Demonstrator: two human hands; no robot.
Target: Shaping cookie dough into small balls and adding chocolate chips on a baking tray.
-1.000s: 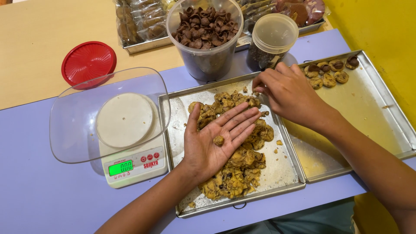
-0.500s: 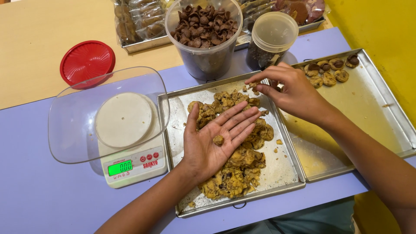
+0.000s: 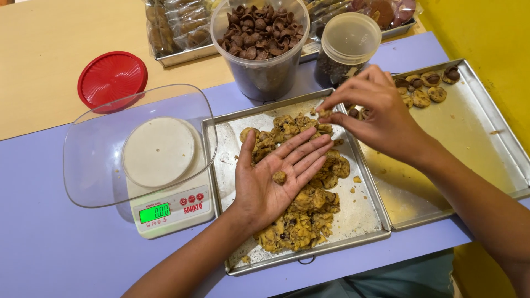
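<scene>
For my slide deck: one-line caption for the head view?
Left hand cradles a dough piece over the tray.

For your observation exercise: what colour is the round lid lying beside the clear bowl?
Red. The round lid shows best in the head view, on the tan table.

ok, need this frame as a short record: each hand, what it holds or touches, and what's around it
left hand: palm up, open, over the steel tray of chunky yellow-brown dough; small dough piece lies on the palm
right hand: fingertips pinched on a bit of dough at the heap's far end
dough heap: spread along the tray's middle
second steel tray: to the right, shaped pieces in its far corner
white digital scale: to the left, clear plastic bowl on it
red round lid: beyond the scale
</scene>
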